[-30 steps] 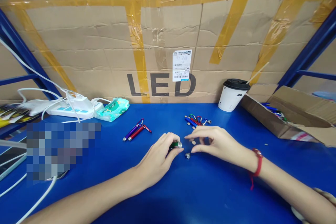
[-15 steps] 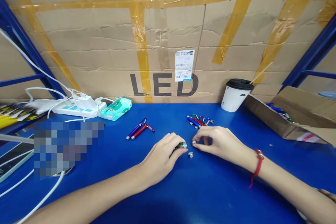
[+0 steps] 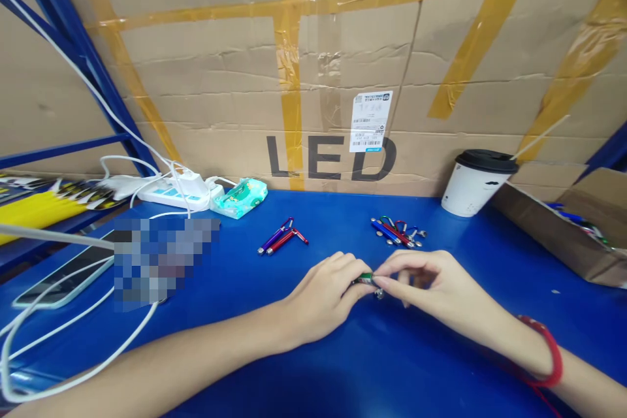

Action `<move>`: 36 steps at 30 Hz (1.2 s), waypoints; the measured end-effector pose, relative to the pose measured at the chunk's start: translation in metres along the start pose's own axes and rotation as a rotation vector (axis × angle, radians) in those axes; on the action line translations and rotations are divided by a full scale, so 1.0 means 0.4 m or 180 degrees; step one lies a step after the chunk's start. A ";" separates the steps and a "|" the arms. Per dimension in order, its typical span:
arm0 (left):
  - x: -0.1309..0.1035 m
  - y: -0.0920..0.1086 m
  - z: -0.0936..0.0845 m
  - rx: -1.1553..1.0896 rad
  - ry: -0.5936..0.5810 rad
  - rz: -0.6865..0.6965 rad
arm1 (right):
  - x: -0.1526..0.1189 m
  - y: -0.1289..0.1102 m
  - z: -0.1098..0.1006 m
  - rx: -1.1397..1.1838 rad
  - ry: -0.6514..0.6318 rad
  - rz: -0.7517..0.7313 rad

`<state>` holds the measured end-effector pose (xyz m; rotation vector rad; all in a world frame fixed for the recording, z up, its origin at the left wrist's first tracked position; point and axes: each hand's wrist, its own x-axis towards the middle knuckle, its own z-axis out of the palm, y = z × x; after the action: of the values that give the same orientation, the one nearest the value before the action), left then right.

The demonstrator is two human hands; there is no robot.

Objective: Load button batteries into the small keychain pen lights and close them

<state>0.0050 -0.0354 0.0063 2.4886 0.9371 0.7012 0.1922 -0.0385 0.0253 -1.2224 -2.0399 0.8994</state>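
Backdrop: big brown cardboard sheet [image 3: 343,78] printed "LED", crossed with yellow tape, standing upright behind both hands; a white shipping label [image 3: 371,121] is stuck on it.
Tabletop: glossy blue tabletop [image 3: 343,366] under both forearms, carrying everything below.
Open box: brown cardboard box [image 3: 563,235] lying far right of the right hand, coloured pieces showing inside.
Power strip: white power strip with white cables [image 3: 181,192] well to the left of the left hand, at the back.
Phone: flat dark phone [image 3: 63,274] far left of the left hand, near the tabletop's edge.
Cup: white paper cup with a black lid [image 3: 473,186] beyond the right hand, against the cardboard.
Tissue pack: soft green tissue pack [image 3: 240,196] beyond and left of the left hand, just beside the power strip.
Left hand: left hand [image 3: 323,297] resting on the tabletop, fingers closed on the small green metal flashlight [image 3: 365,279].
Right hand: right hand [image 3: 435,284] pinched shut at the flashlight's silver end, fingertips meeting those of the left hand; whether it grips the flashlight or a small part there, I cannot tell.
Far pile: small heap of blue and red keychain flashlights [image 3: 398,233] just beyond the right hand.
Pair: purple and red keychain flashlights [image 3: 281,240] beyond and left of the left hand.
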 end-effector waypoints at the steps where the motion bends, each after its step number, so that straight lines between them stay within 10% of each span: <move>1: -0.001 0.000 -0.001 0.0011 -0.0007 -0.0001 | 0.001 0.000 0.000 0.0092 -0.0052 0.0083; 18: 0.004 -0.004 0.003 -0.0040 -0.0103 -0.0004 | 0.009 0.023 0.006 0.0805 -0.0277 0.0833; 26: 0.003 -0.006 0.006 -0.0118 -0.0044 -0.0138 | -0.001 0.026 0.011 0.0251 0.0404 -0.0242; 36: 0.005 0.001 0.001 -0.0327 0.0166 -0.0619 | 0.004 0.035 -0.019 -0.0620 -0.0034 -0.0470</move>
<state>0.0067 -0.0344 0.0066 2.2631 1.1152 0.7332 0.2044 -0.0302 0.0192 -1.1496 -2.2354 0.6519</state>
